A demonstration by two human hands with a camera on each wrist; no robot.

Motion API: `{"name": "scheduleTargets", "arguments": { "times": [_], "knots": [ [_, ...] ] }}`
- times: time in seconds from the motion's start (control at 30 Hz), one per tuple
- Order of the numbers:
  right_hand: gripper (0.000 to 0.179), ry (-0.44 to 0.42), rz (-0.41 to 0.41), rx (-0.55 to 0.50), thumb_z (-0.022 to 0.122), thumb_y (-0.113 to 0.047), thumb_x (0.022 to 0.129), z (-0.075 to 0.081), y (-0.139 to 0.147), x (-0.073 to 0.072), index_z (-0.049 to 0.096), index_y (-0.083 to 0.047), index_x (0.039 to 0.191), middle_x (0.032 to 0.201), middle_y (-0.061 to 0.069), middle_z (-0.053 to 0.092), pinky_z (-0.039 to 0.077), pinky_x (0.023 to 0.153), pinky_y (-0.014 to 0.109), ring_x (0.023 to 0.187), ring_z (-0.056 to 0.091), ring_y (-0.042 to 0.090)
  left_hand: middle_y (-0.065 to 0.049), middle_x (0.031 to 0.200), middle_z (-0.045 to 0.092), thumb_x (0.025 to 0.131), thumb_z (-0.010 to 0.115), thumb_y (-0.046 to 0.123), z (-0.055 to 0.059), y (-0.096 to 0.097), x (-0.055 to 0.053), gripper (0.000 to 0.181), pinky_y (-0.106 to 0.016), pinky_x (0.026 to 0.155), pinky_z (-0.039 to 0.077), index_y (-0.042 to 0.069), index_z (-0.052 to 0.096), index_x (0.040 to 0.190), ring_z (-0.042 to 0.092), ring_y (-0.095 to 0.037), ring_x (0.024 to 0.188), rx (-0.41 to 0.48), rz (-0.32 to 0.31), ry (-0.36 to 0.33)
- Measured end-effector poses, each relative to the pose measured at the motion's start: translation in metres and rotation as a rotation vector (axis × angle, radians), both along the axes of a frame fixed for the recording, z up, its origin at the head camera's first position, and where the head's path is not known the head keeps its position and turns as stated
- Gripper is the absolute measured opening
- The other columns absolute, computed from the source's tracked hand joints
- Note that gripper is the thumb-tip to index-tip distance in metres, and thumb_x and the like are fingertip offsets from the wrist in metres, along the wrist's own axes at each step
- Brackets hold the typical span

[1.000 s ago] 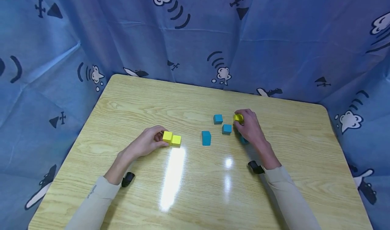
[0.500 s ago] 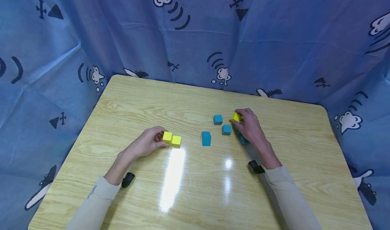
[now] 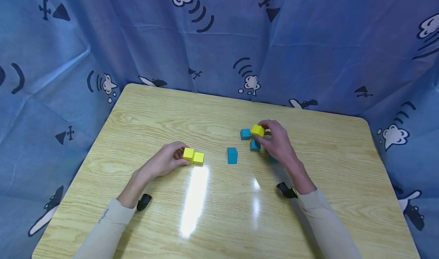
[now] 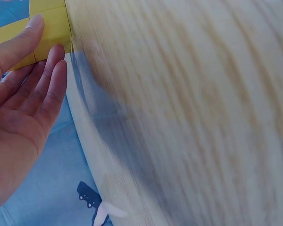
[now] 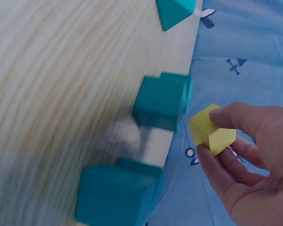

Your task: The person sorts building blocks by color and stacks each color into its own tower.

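Observation:
My left hand (image 3: pixel 164 160) pinches a yellow block (image 3: pixel 188 154) between thumb and fingers. A lower yellow block (image 3: pixel 198 158) touches it on the right; in the left wrist view the yellow blocks (image 4: pixel 55 32) form a stepped group on the table. My right hand (image 3: pixel 279 142) holds a yellow cube (image 3: pixel 258 130) by thumb and fingertips. That cube (image 5: pixel 212 131) is tilted and off the table in the right wrist view. Near it are a small blue block (image 3: pixel 245 134) and a second blue block (image 3: pixel 255 145), partly covered by the thumb.
A taller blue block (image 3: pixel 232 156) stands between the hands. Another blue block (image 3: pixel 273 158) is mostly hidden under the right wrist. Teal blocks (image 5: pixel 118 193) show in the right wrist view. A patterned blue cloth (image 3: pixel 219 41) hangs behind the wooden table (image 3: pixel 219 221).
My right hand has moved left with the yellow cube, turning it, from beside the small blue blocks to just above them. The left hand and its yellow blocks stay still.

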State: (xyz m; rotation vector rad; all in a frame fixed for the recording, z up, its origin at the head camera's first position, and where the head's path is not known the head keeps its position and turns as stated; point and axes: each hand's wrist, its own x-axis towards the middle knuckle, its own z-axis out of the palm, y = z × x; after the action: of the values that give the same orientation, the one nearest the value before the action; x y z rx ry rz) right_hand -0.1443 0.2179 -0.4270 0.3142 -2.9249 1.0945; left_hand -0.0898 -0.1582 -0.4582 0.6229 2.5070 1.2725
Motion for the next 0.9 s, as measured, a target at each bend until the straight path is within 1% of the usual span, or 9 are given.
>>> {"name": "scheduleTargets", "arguments": {
  "times": [0.1,0.27,0.4,0.5,0.63,0.73,0.83,0.9],
  "knots": [
    [0.041,-0.008,0.006,-0.032,0.074,0.000,0.092,0.003,-0.005,0.003,0.058,0.004,0.130,0.127,0.021,0.057,0.053,0.099,0.051,0.118,0.056,0.037,-0.004,0.099,0.067,0.088,0.081,0.007,0.000,0.000,0.000,0.039,-0.030,0.074,0.056,-0.002,0.065,0.123,0.062,-0.016,0.083,0.003,-0.003,0.001],
    [0.040,-0.025,0.040,-0.100,0.074,0.002,0.092,0.004,-0.013,0.009,0.058,0.003,0.129,0.127,0.019,0.058,0.054,0.099,0.047,0.119,0.057,0.035,-0.004,0.098,0.067,0.087,0.082,0.006,0.000,0.000,-0.001,0.040,-0.029,0.074,0.055,-0.003,0.065,0.123,0.061,-0.015,0.082,0.015,-0.006,0.008],
    [0.041,-0.043,0.065,-0.127,0.075,0.001,0.092,0.001,-0.020,0.013,0.059,0.001,0.128,0.128,0.018,0.059,0.054,0.099,0.044,0.120,0.058,0.033,-0.004,0.099,0.067,0.087,0.081,0.006,-0.001,0.000,-0.001,0.041,-0.029,0.074,0.055,-0.003,0.065,0.124,0.061,-0.015,0.083,0.012,-0.005,0.006],
    [0.040,-0.036,0.088,-0.140,0.076,0.001,0.091,-0.002,-0.024,0.015,0.060,0.000,0.127,0.127,0.016,0.060,0.054,0.100,0.043,0.120,0.059,0.032,-0.005,0.100,0.067,0.088,0.081,0.006,-0.002,-0.001,0.000,0.041,-0.030,0.074,0.055,-0.003,0.065,0.124,0.061,-0.016,0.083,0.008,-0.003,0.004],
    [0.040,-0.003,0.139,-0.173,0.077,0.002,0.090,-0.006,-0.031,0.019,0.061,0.002,0.126,0.125,0.018,0.062,0.054,0.099,0.046,0.117,0.061,0.033,-0.005,0.098,0.067,0.088,0.081,0.006,-0.003,-0.002,0.000,0.041,-0.030,0.074,0.055,-0.003,0.064,0.124,0.061,-0.015,0.082,0.009,-0.006,0.010],
    [0.040,0.007,0.174,-0.200,0.078,0.001,0.089,-0.007,-0.036,0.022,0.062,0.002,0.126,0.123,0.018,0.063,0.054,0.098,0.049,0.113,0.062,0.033,-0.005,0.098,0.067,0.088,0.081,0.005,-0.003,-0.002,0.000,0.041,-0.030,0.074,0.056,-0.004,0.064,0.124,0.062,-0.015,0.083,0.010,-0.005,0.009],
    [0.039,-0.010,0.191,-0.228,0.078,0.001,0.089,-0.007,-0.043,0.026,0.063,0.000,0.125,0.123,0.016,0.063,0.054,0.099,0.048,0.113,0.063,0.032,-0.005,0.099,0.067,0.088,0.081,0.006,-0.003,-0.001,0.000,0.042,-0.031,0.075,0.056,-0.003,0.064,0.125,0.062,-0.015,0.083,0.008,-0.003,0.002],
    [0.039,-0.032,0.202,-0.259,0.078,0.001,0.090,-0.008,-0.048,0.027,0.063,0.000,0.125,0.123,0.015,0.063,0.053,0.101,0.045,0.115,0.062,0.031,-0.005,0.099,0.066,0.088,0.081,0.006,-0.003,-0.001,0.000,0.042,-0.031,0.075,0.056,-0.003,0.064,0.125,0.062,-0.015,0.083,0.007,-0.003,0.000]
  ]
}}
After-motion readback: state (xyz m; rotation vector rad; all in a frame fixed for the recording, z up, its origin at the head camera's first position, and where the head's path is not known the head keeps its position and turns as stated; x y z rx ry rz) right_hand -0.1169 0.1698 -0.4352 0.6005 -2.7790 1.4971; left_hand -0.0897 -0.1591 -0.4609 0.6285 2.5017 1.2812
